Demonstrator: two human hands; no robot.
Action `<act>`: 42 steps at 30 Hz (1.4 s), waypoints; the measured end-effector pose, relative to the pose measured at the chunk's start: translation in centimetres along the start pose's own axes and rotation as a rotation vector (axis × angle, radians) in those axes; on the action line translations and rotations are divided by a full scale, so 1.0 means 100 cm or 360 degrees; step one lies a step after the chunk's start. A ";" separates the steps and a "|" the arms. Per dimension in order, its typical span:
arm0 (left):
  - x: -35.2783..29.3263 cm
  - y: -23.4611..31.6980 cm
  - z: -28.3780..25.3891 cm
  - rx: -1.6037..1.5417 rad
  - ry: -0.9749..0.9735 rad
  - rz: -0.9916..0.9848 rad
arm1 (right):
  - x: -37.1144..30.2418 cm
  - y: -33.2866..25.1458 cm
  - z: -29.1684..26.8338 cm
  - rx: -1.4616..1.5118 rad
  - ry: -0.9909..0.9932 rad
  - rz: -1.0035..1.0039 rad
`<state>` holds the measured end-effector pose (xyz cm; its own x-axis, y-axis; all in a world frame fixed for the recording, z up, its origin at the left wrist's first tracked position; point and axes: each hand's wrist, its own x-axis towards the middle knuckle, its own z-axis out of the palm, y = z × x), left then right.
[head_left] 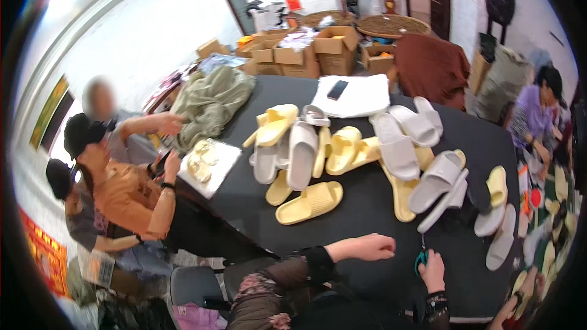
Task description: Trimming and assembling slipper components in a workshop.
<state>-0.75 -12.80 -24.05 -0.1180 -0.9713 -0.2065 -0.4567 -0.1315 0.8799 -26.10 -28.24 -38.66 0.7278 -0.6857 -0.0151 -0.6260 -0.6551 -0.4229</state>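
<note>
Over the near part of the black table point(361, 223), my left hand point(370, 247) has its fingers curled in. Whatever it may hold is hidden. To its right, my right hand point(435, 270) is closed on scissors with teal handles point(420, 261), the blades pointing away from me. Just beyond the scissors lies a grey slipper tipped on its side point(445, 200), touching another grey slipper point(435, 181). A yellow slipper point(309, 203) rests beyond my left hand. More yellow and grey slippers spread loosely across the table's middle.
A white stack point(361, 102) bearing a dark phone point(338, 90) lies at the far side. Olive cloth point(217, 101) heaps at the far left, near a white sheet with yellow pieces point(205, 162). People stand at left; another person point(538, 113) sits at right. Cardboard boxes point(335, 54) stand behind.
</note>
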 end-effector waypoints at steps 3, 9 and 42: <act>0.016 0.006 0.007 -0.0111 0.0057 0.0081 | -0.001 0.002 -0.004 0.0016 -0.0093 0.0091; 0.020 -0.019 0.042 -0.0236 0.0234 0.0035 | -0.004 0.000 -0.010 0.0445 -0.0215 0.0201; 0.031 -0.051 0.101 -0.1223 0.0208 -0.0466 | -0.021 -0.097 -0.048 0.1107 -0.0453 -0.0048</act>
<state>-7.63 -13.10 -33.51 0.0367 -0.8857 -0.4628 0.2820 -0.4351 0.8551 -22.89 -21.93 -30.17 0.8452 -0.5003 -0.1881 -0.3520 -0.2562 -0.9003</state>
